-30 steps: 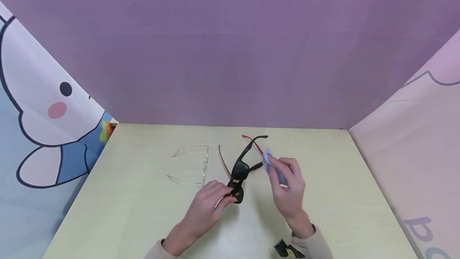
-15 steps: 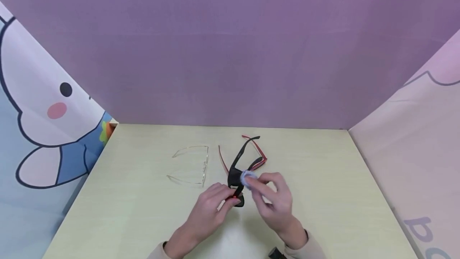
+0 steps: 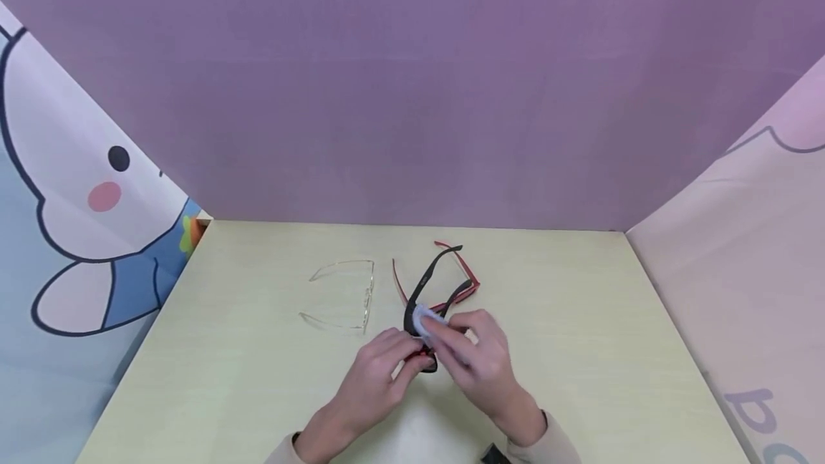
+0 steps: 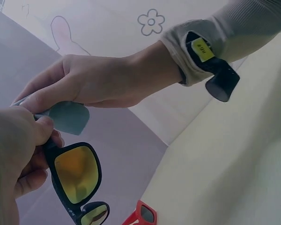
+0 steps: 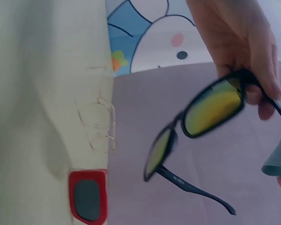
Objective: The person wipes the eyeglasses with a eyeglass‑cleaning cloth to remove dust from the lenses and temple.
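Note:
Black sunglasses point(image 3: 422, 283) with yellow mirrored lenses point(image 4: 77, 173) are held up over the table. My left hand point(image 3: 380, 367) pinches their frame by the hinge of one temple. A folded light-blue cloth point(image 3: 423, 316) is between the fingers and thumb of my right hand point(image 3: 480, 364). In the head view the cloth overlaps the frame beside my left fingertips. From the right wrist, the cloth point(image 5: 278, 154) appears at the temple point(image 5: 269, 97) beyond my left fingers. The other temple point(image 5: 192, 186) sticks out unfolded.
Red-framed sunglasses point(image 3: 465, 293) lie behind the black pair, partly covered by it in the head view. Thin gold-rimmed glasses point(image 3: 369, 299) lie unfolded to the left. Fabric walls point(image 3: 412, 92) border the table point(image 3: 612, 349) at the back and sides.
My right hand has brought the cloth leftward and down onto the black sunglasses, then further left across them. The sunglasses have turned a little in my left hand, which stays in place.

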`<state>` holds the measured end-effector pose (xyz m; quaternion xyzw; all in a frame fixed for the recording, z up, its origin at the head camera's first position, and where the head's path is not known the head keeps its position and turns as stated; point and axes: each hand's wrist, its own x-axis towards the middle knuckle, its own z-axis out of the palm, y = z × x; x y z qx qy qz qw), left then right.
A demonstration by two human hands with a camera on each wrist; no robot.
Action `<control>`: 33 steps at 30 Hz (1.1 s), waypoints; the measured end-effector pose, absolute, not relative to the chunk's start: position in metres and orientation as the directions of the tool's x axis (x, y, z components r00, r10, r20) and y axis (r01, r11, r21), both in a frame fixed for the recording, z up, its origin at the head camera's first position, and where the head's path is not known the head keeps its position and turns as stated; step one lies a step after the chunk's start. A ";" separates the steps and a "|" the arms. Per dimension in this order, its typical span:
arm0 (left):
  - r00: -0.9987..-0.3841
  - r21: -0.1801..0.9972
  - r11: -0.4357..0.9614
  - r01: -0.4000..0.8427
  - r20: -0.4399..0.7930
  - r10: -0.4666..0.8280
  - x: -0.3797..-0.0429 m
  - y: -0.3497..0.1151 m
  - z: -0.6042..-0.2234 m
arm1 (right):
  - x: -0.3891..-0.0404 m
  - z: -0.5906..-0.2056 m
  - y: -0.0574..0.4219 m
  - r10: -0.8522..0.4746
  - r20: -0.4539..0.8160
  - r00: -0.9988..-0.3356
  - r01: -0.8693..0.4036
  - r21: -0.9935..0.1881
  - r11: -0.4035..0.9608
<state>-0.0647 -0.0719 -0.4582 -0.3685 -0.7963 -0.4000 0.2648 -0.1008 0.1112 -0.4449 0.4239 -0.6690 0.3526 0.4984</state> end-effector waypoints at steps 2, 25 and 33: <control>-0.590 0.449 0.402 0.798 0.715 0.375 -0.065 -0.071 -0.458 | -0.105 -0.444 0.115 -0.141 0.969 -0.201 -0.905 -0.129 0.406; -0.590 0.450 0.399 0.799 0.716 0.373 -0.066 -0.076 -0.460 | -0.119 -0.448 0.118 -0.068 0.948 -0.311 -0.878 -0.259 0.402; -0.592 0.442 0.417 0.794 0.719 0.365 -0.069 -0.077 -0.457 | -0.109 -0.451 0.113 -0.304 0.943 -0.133 -0.944 -0.028 0.328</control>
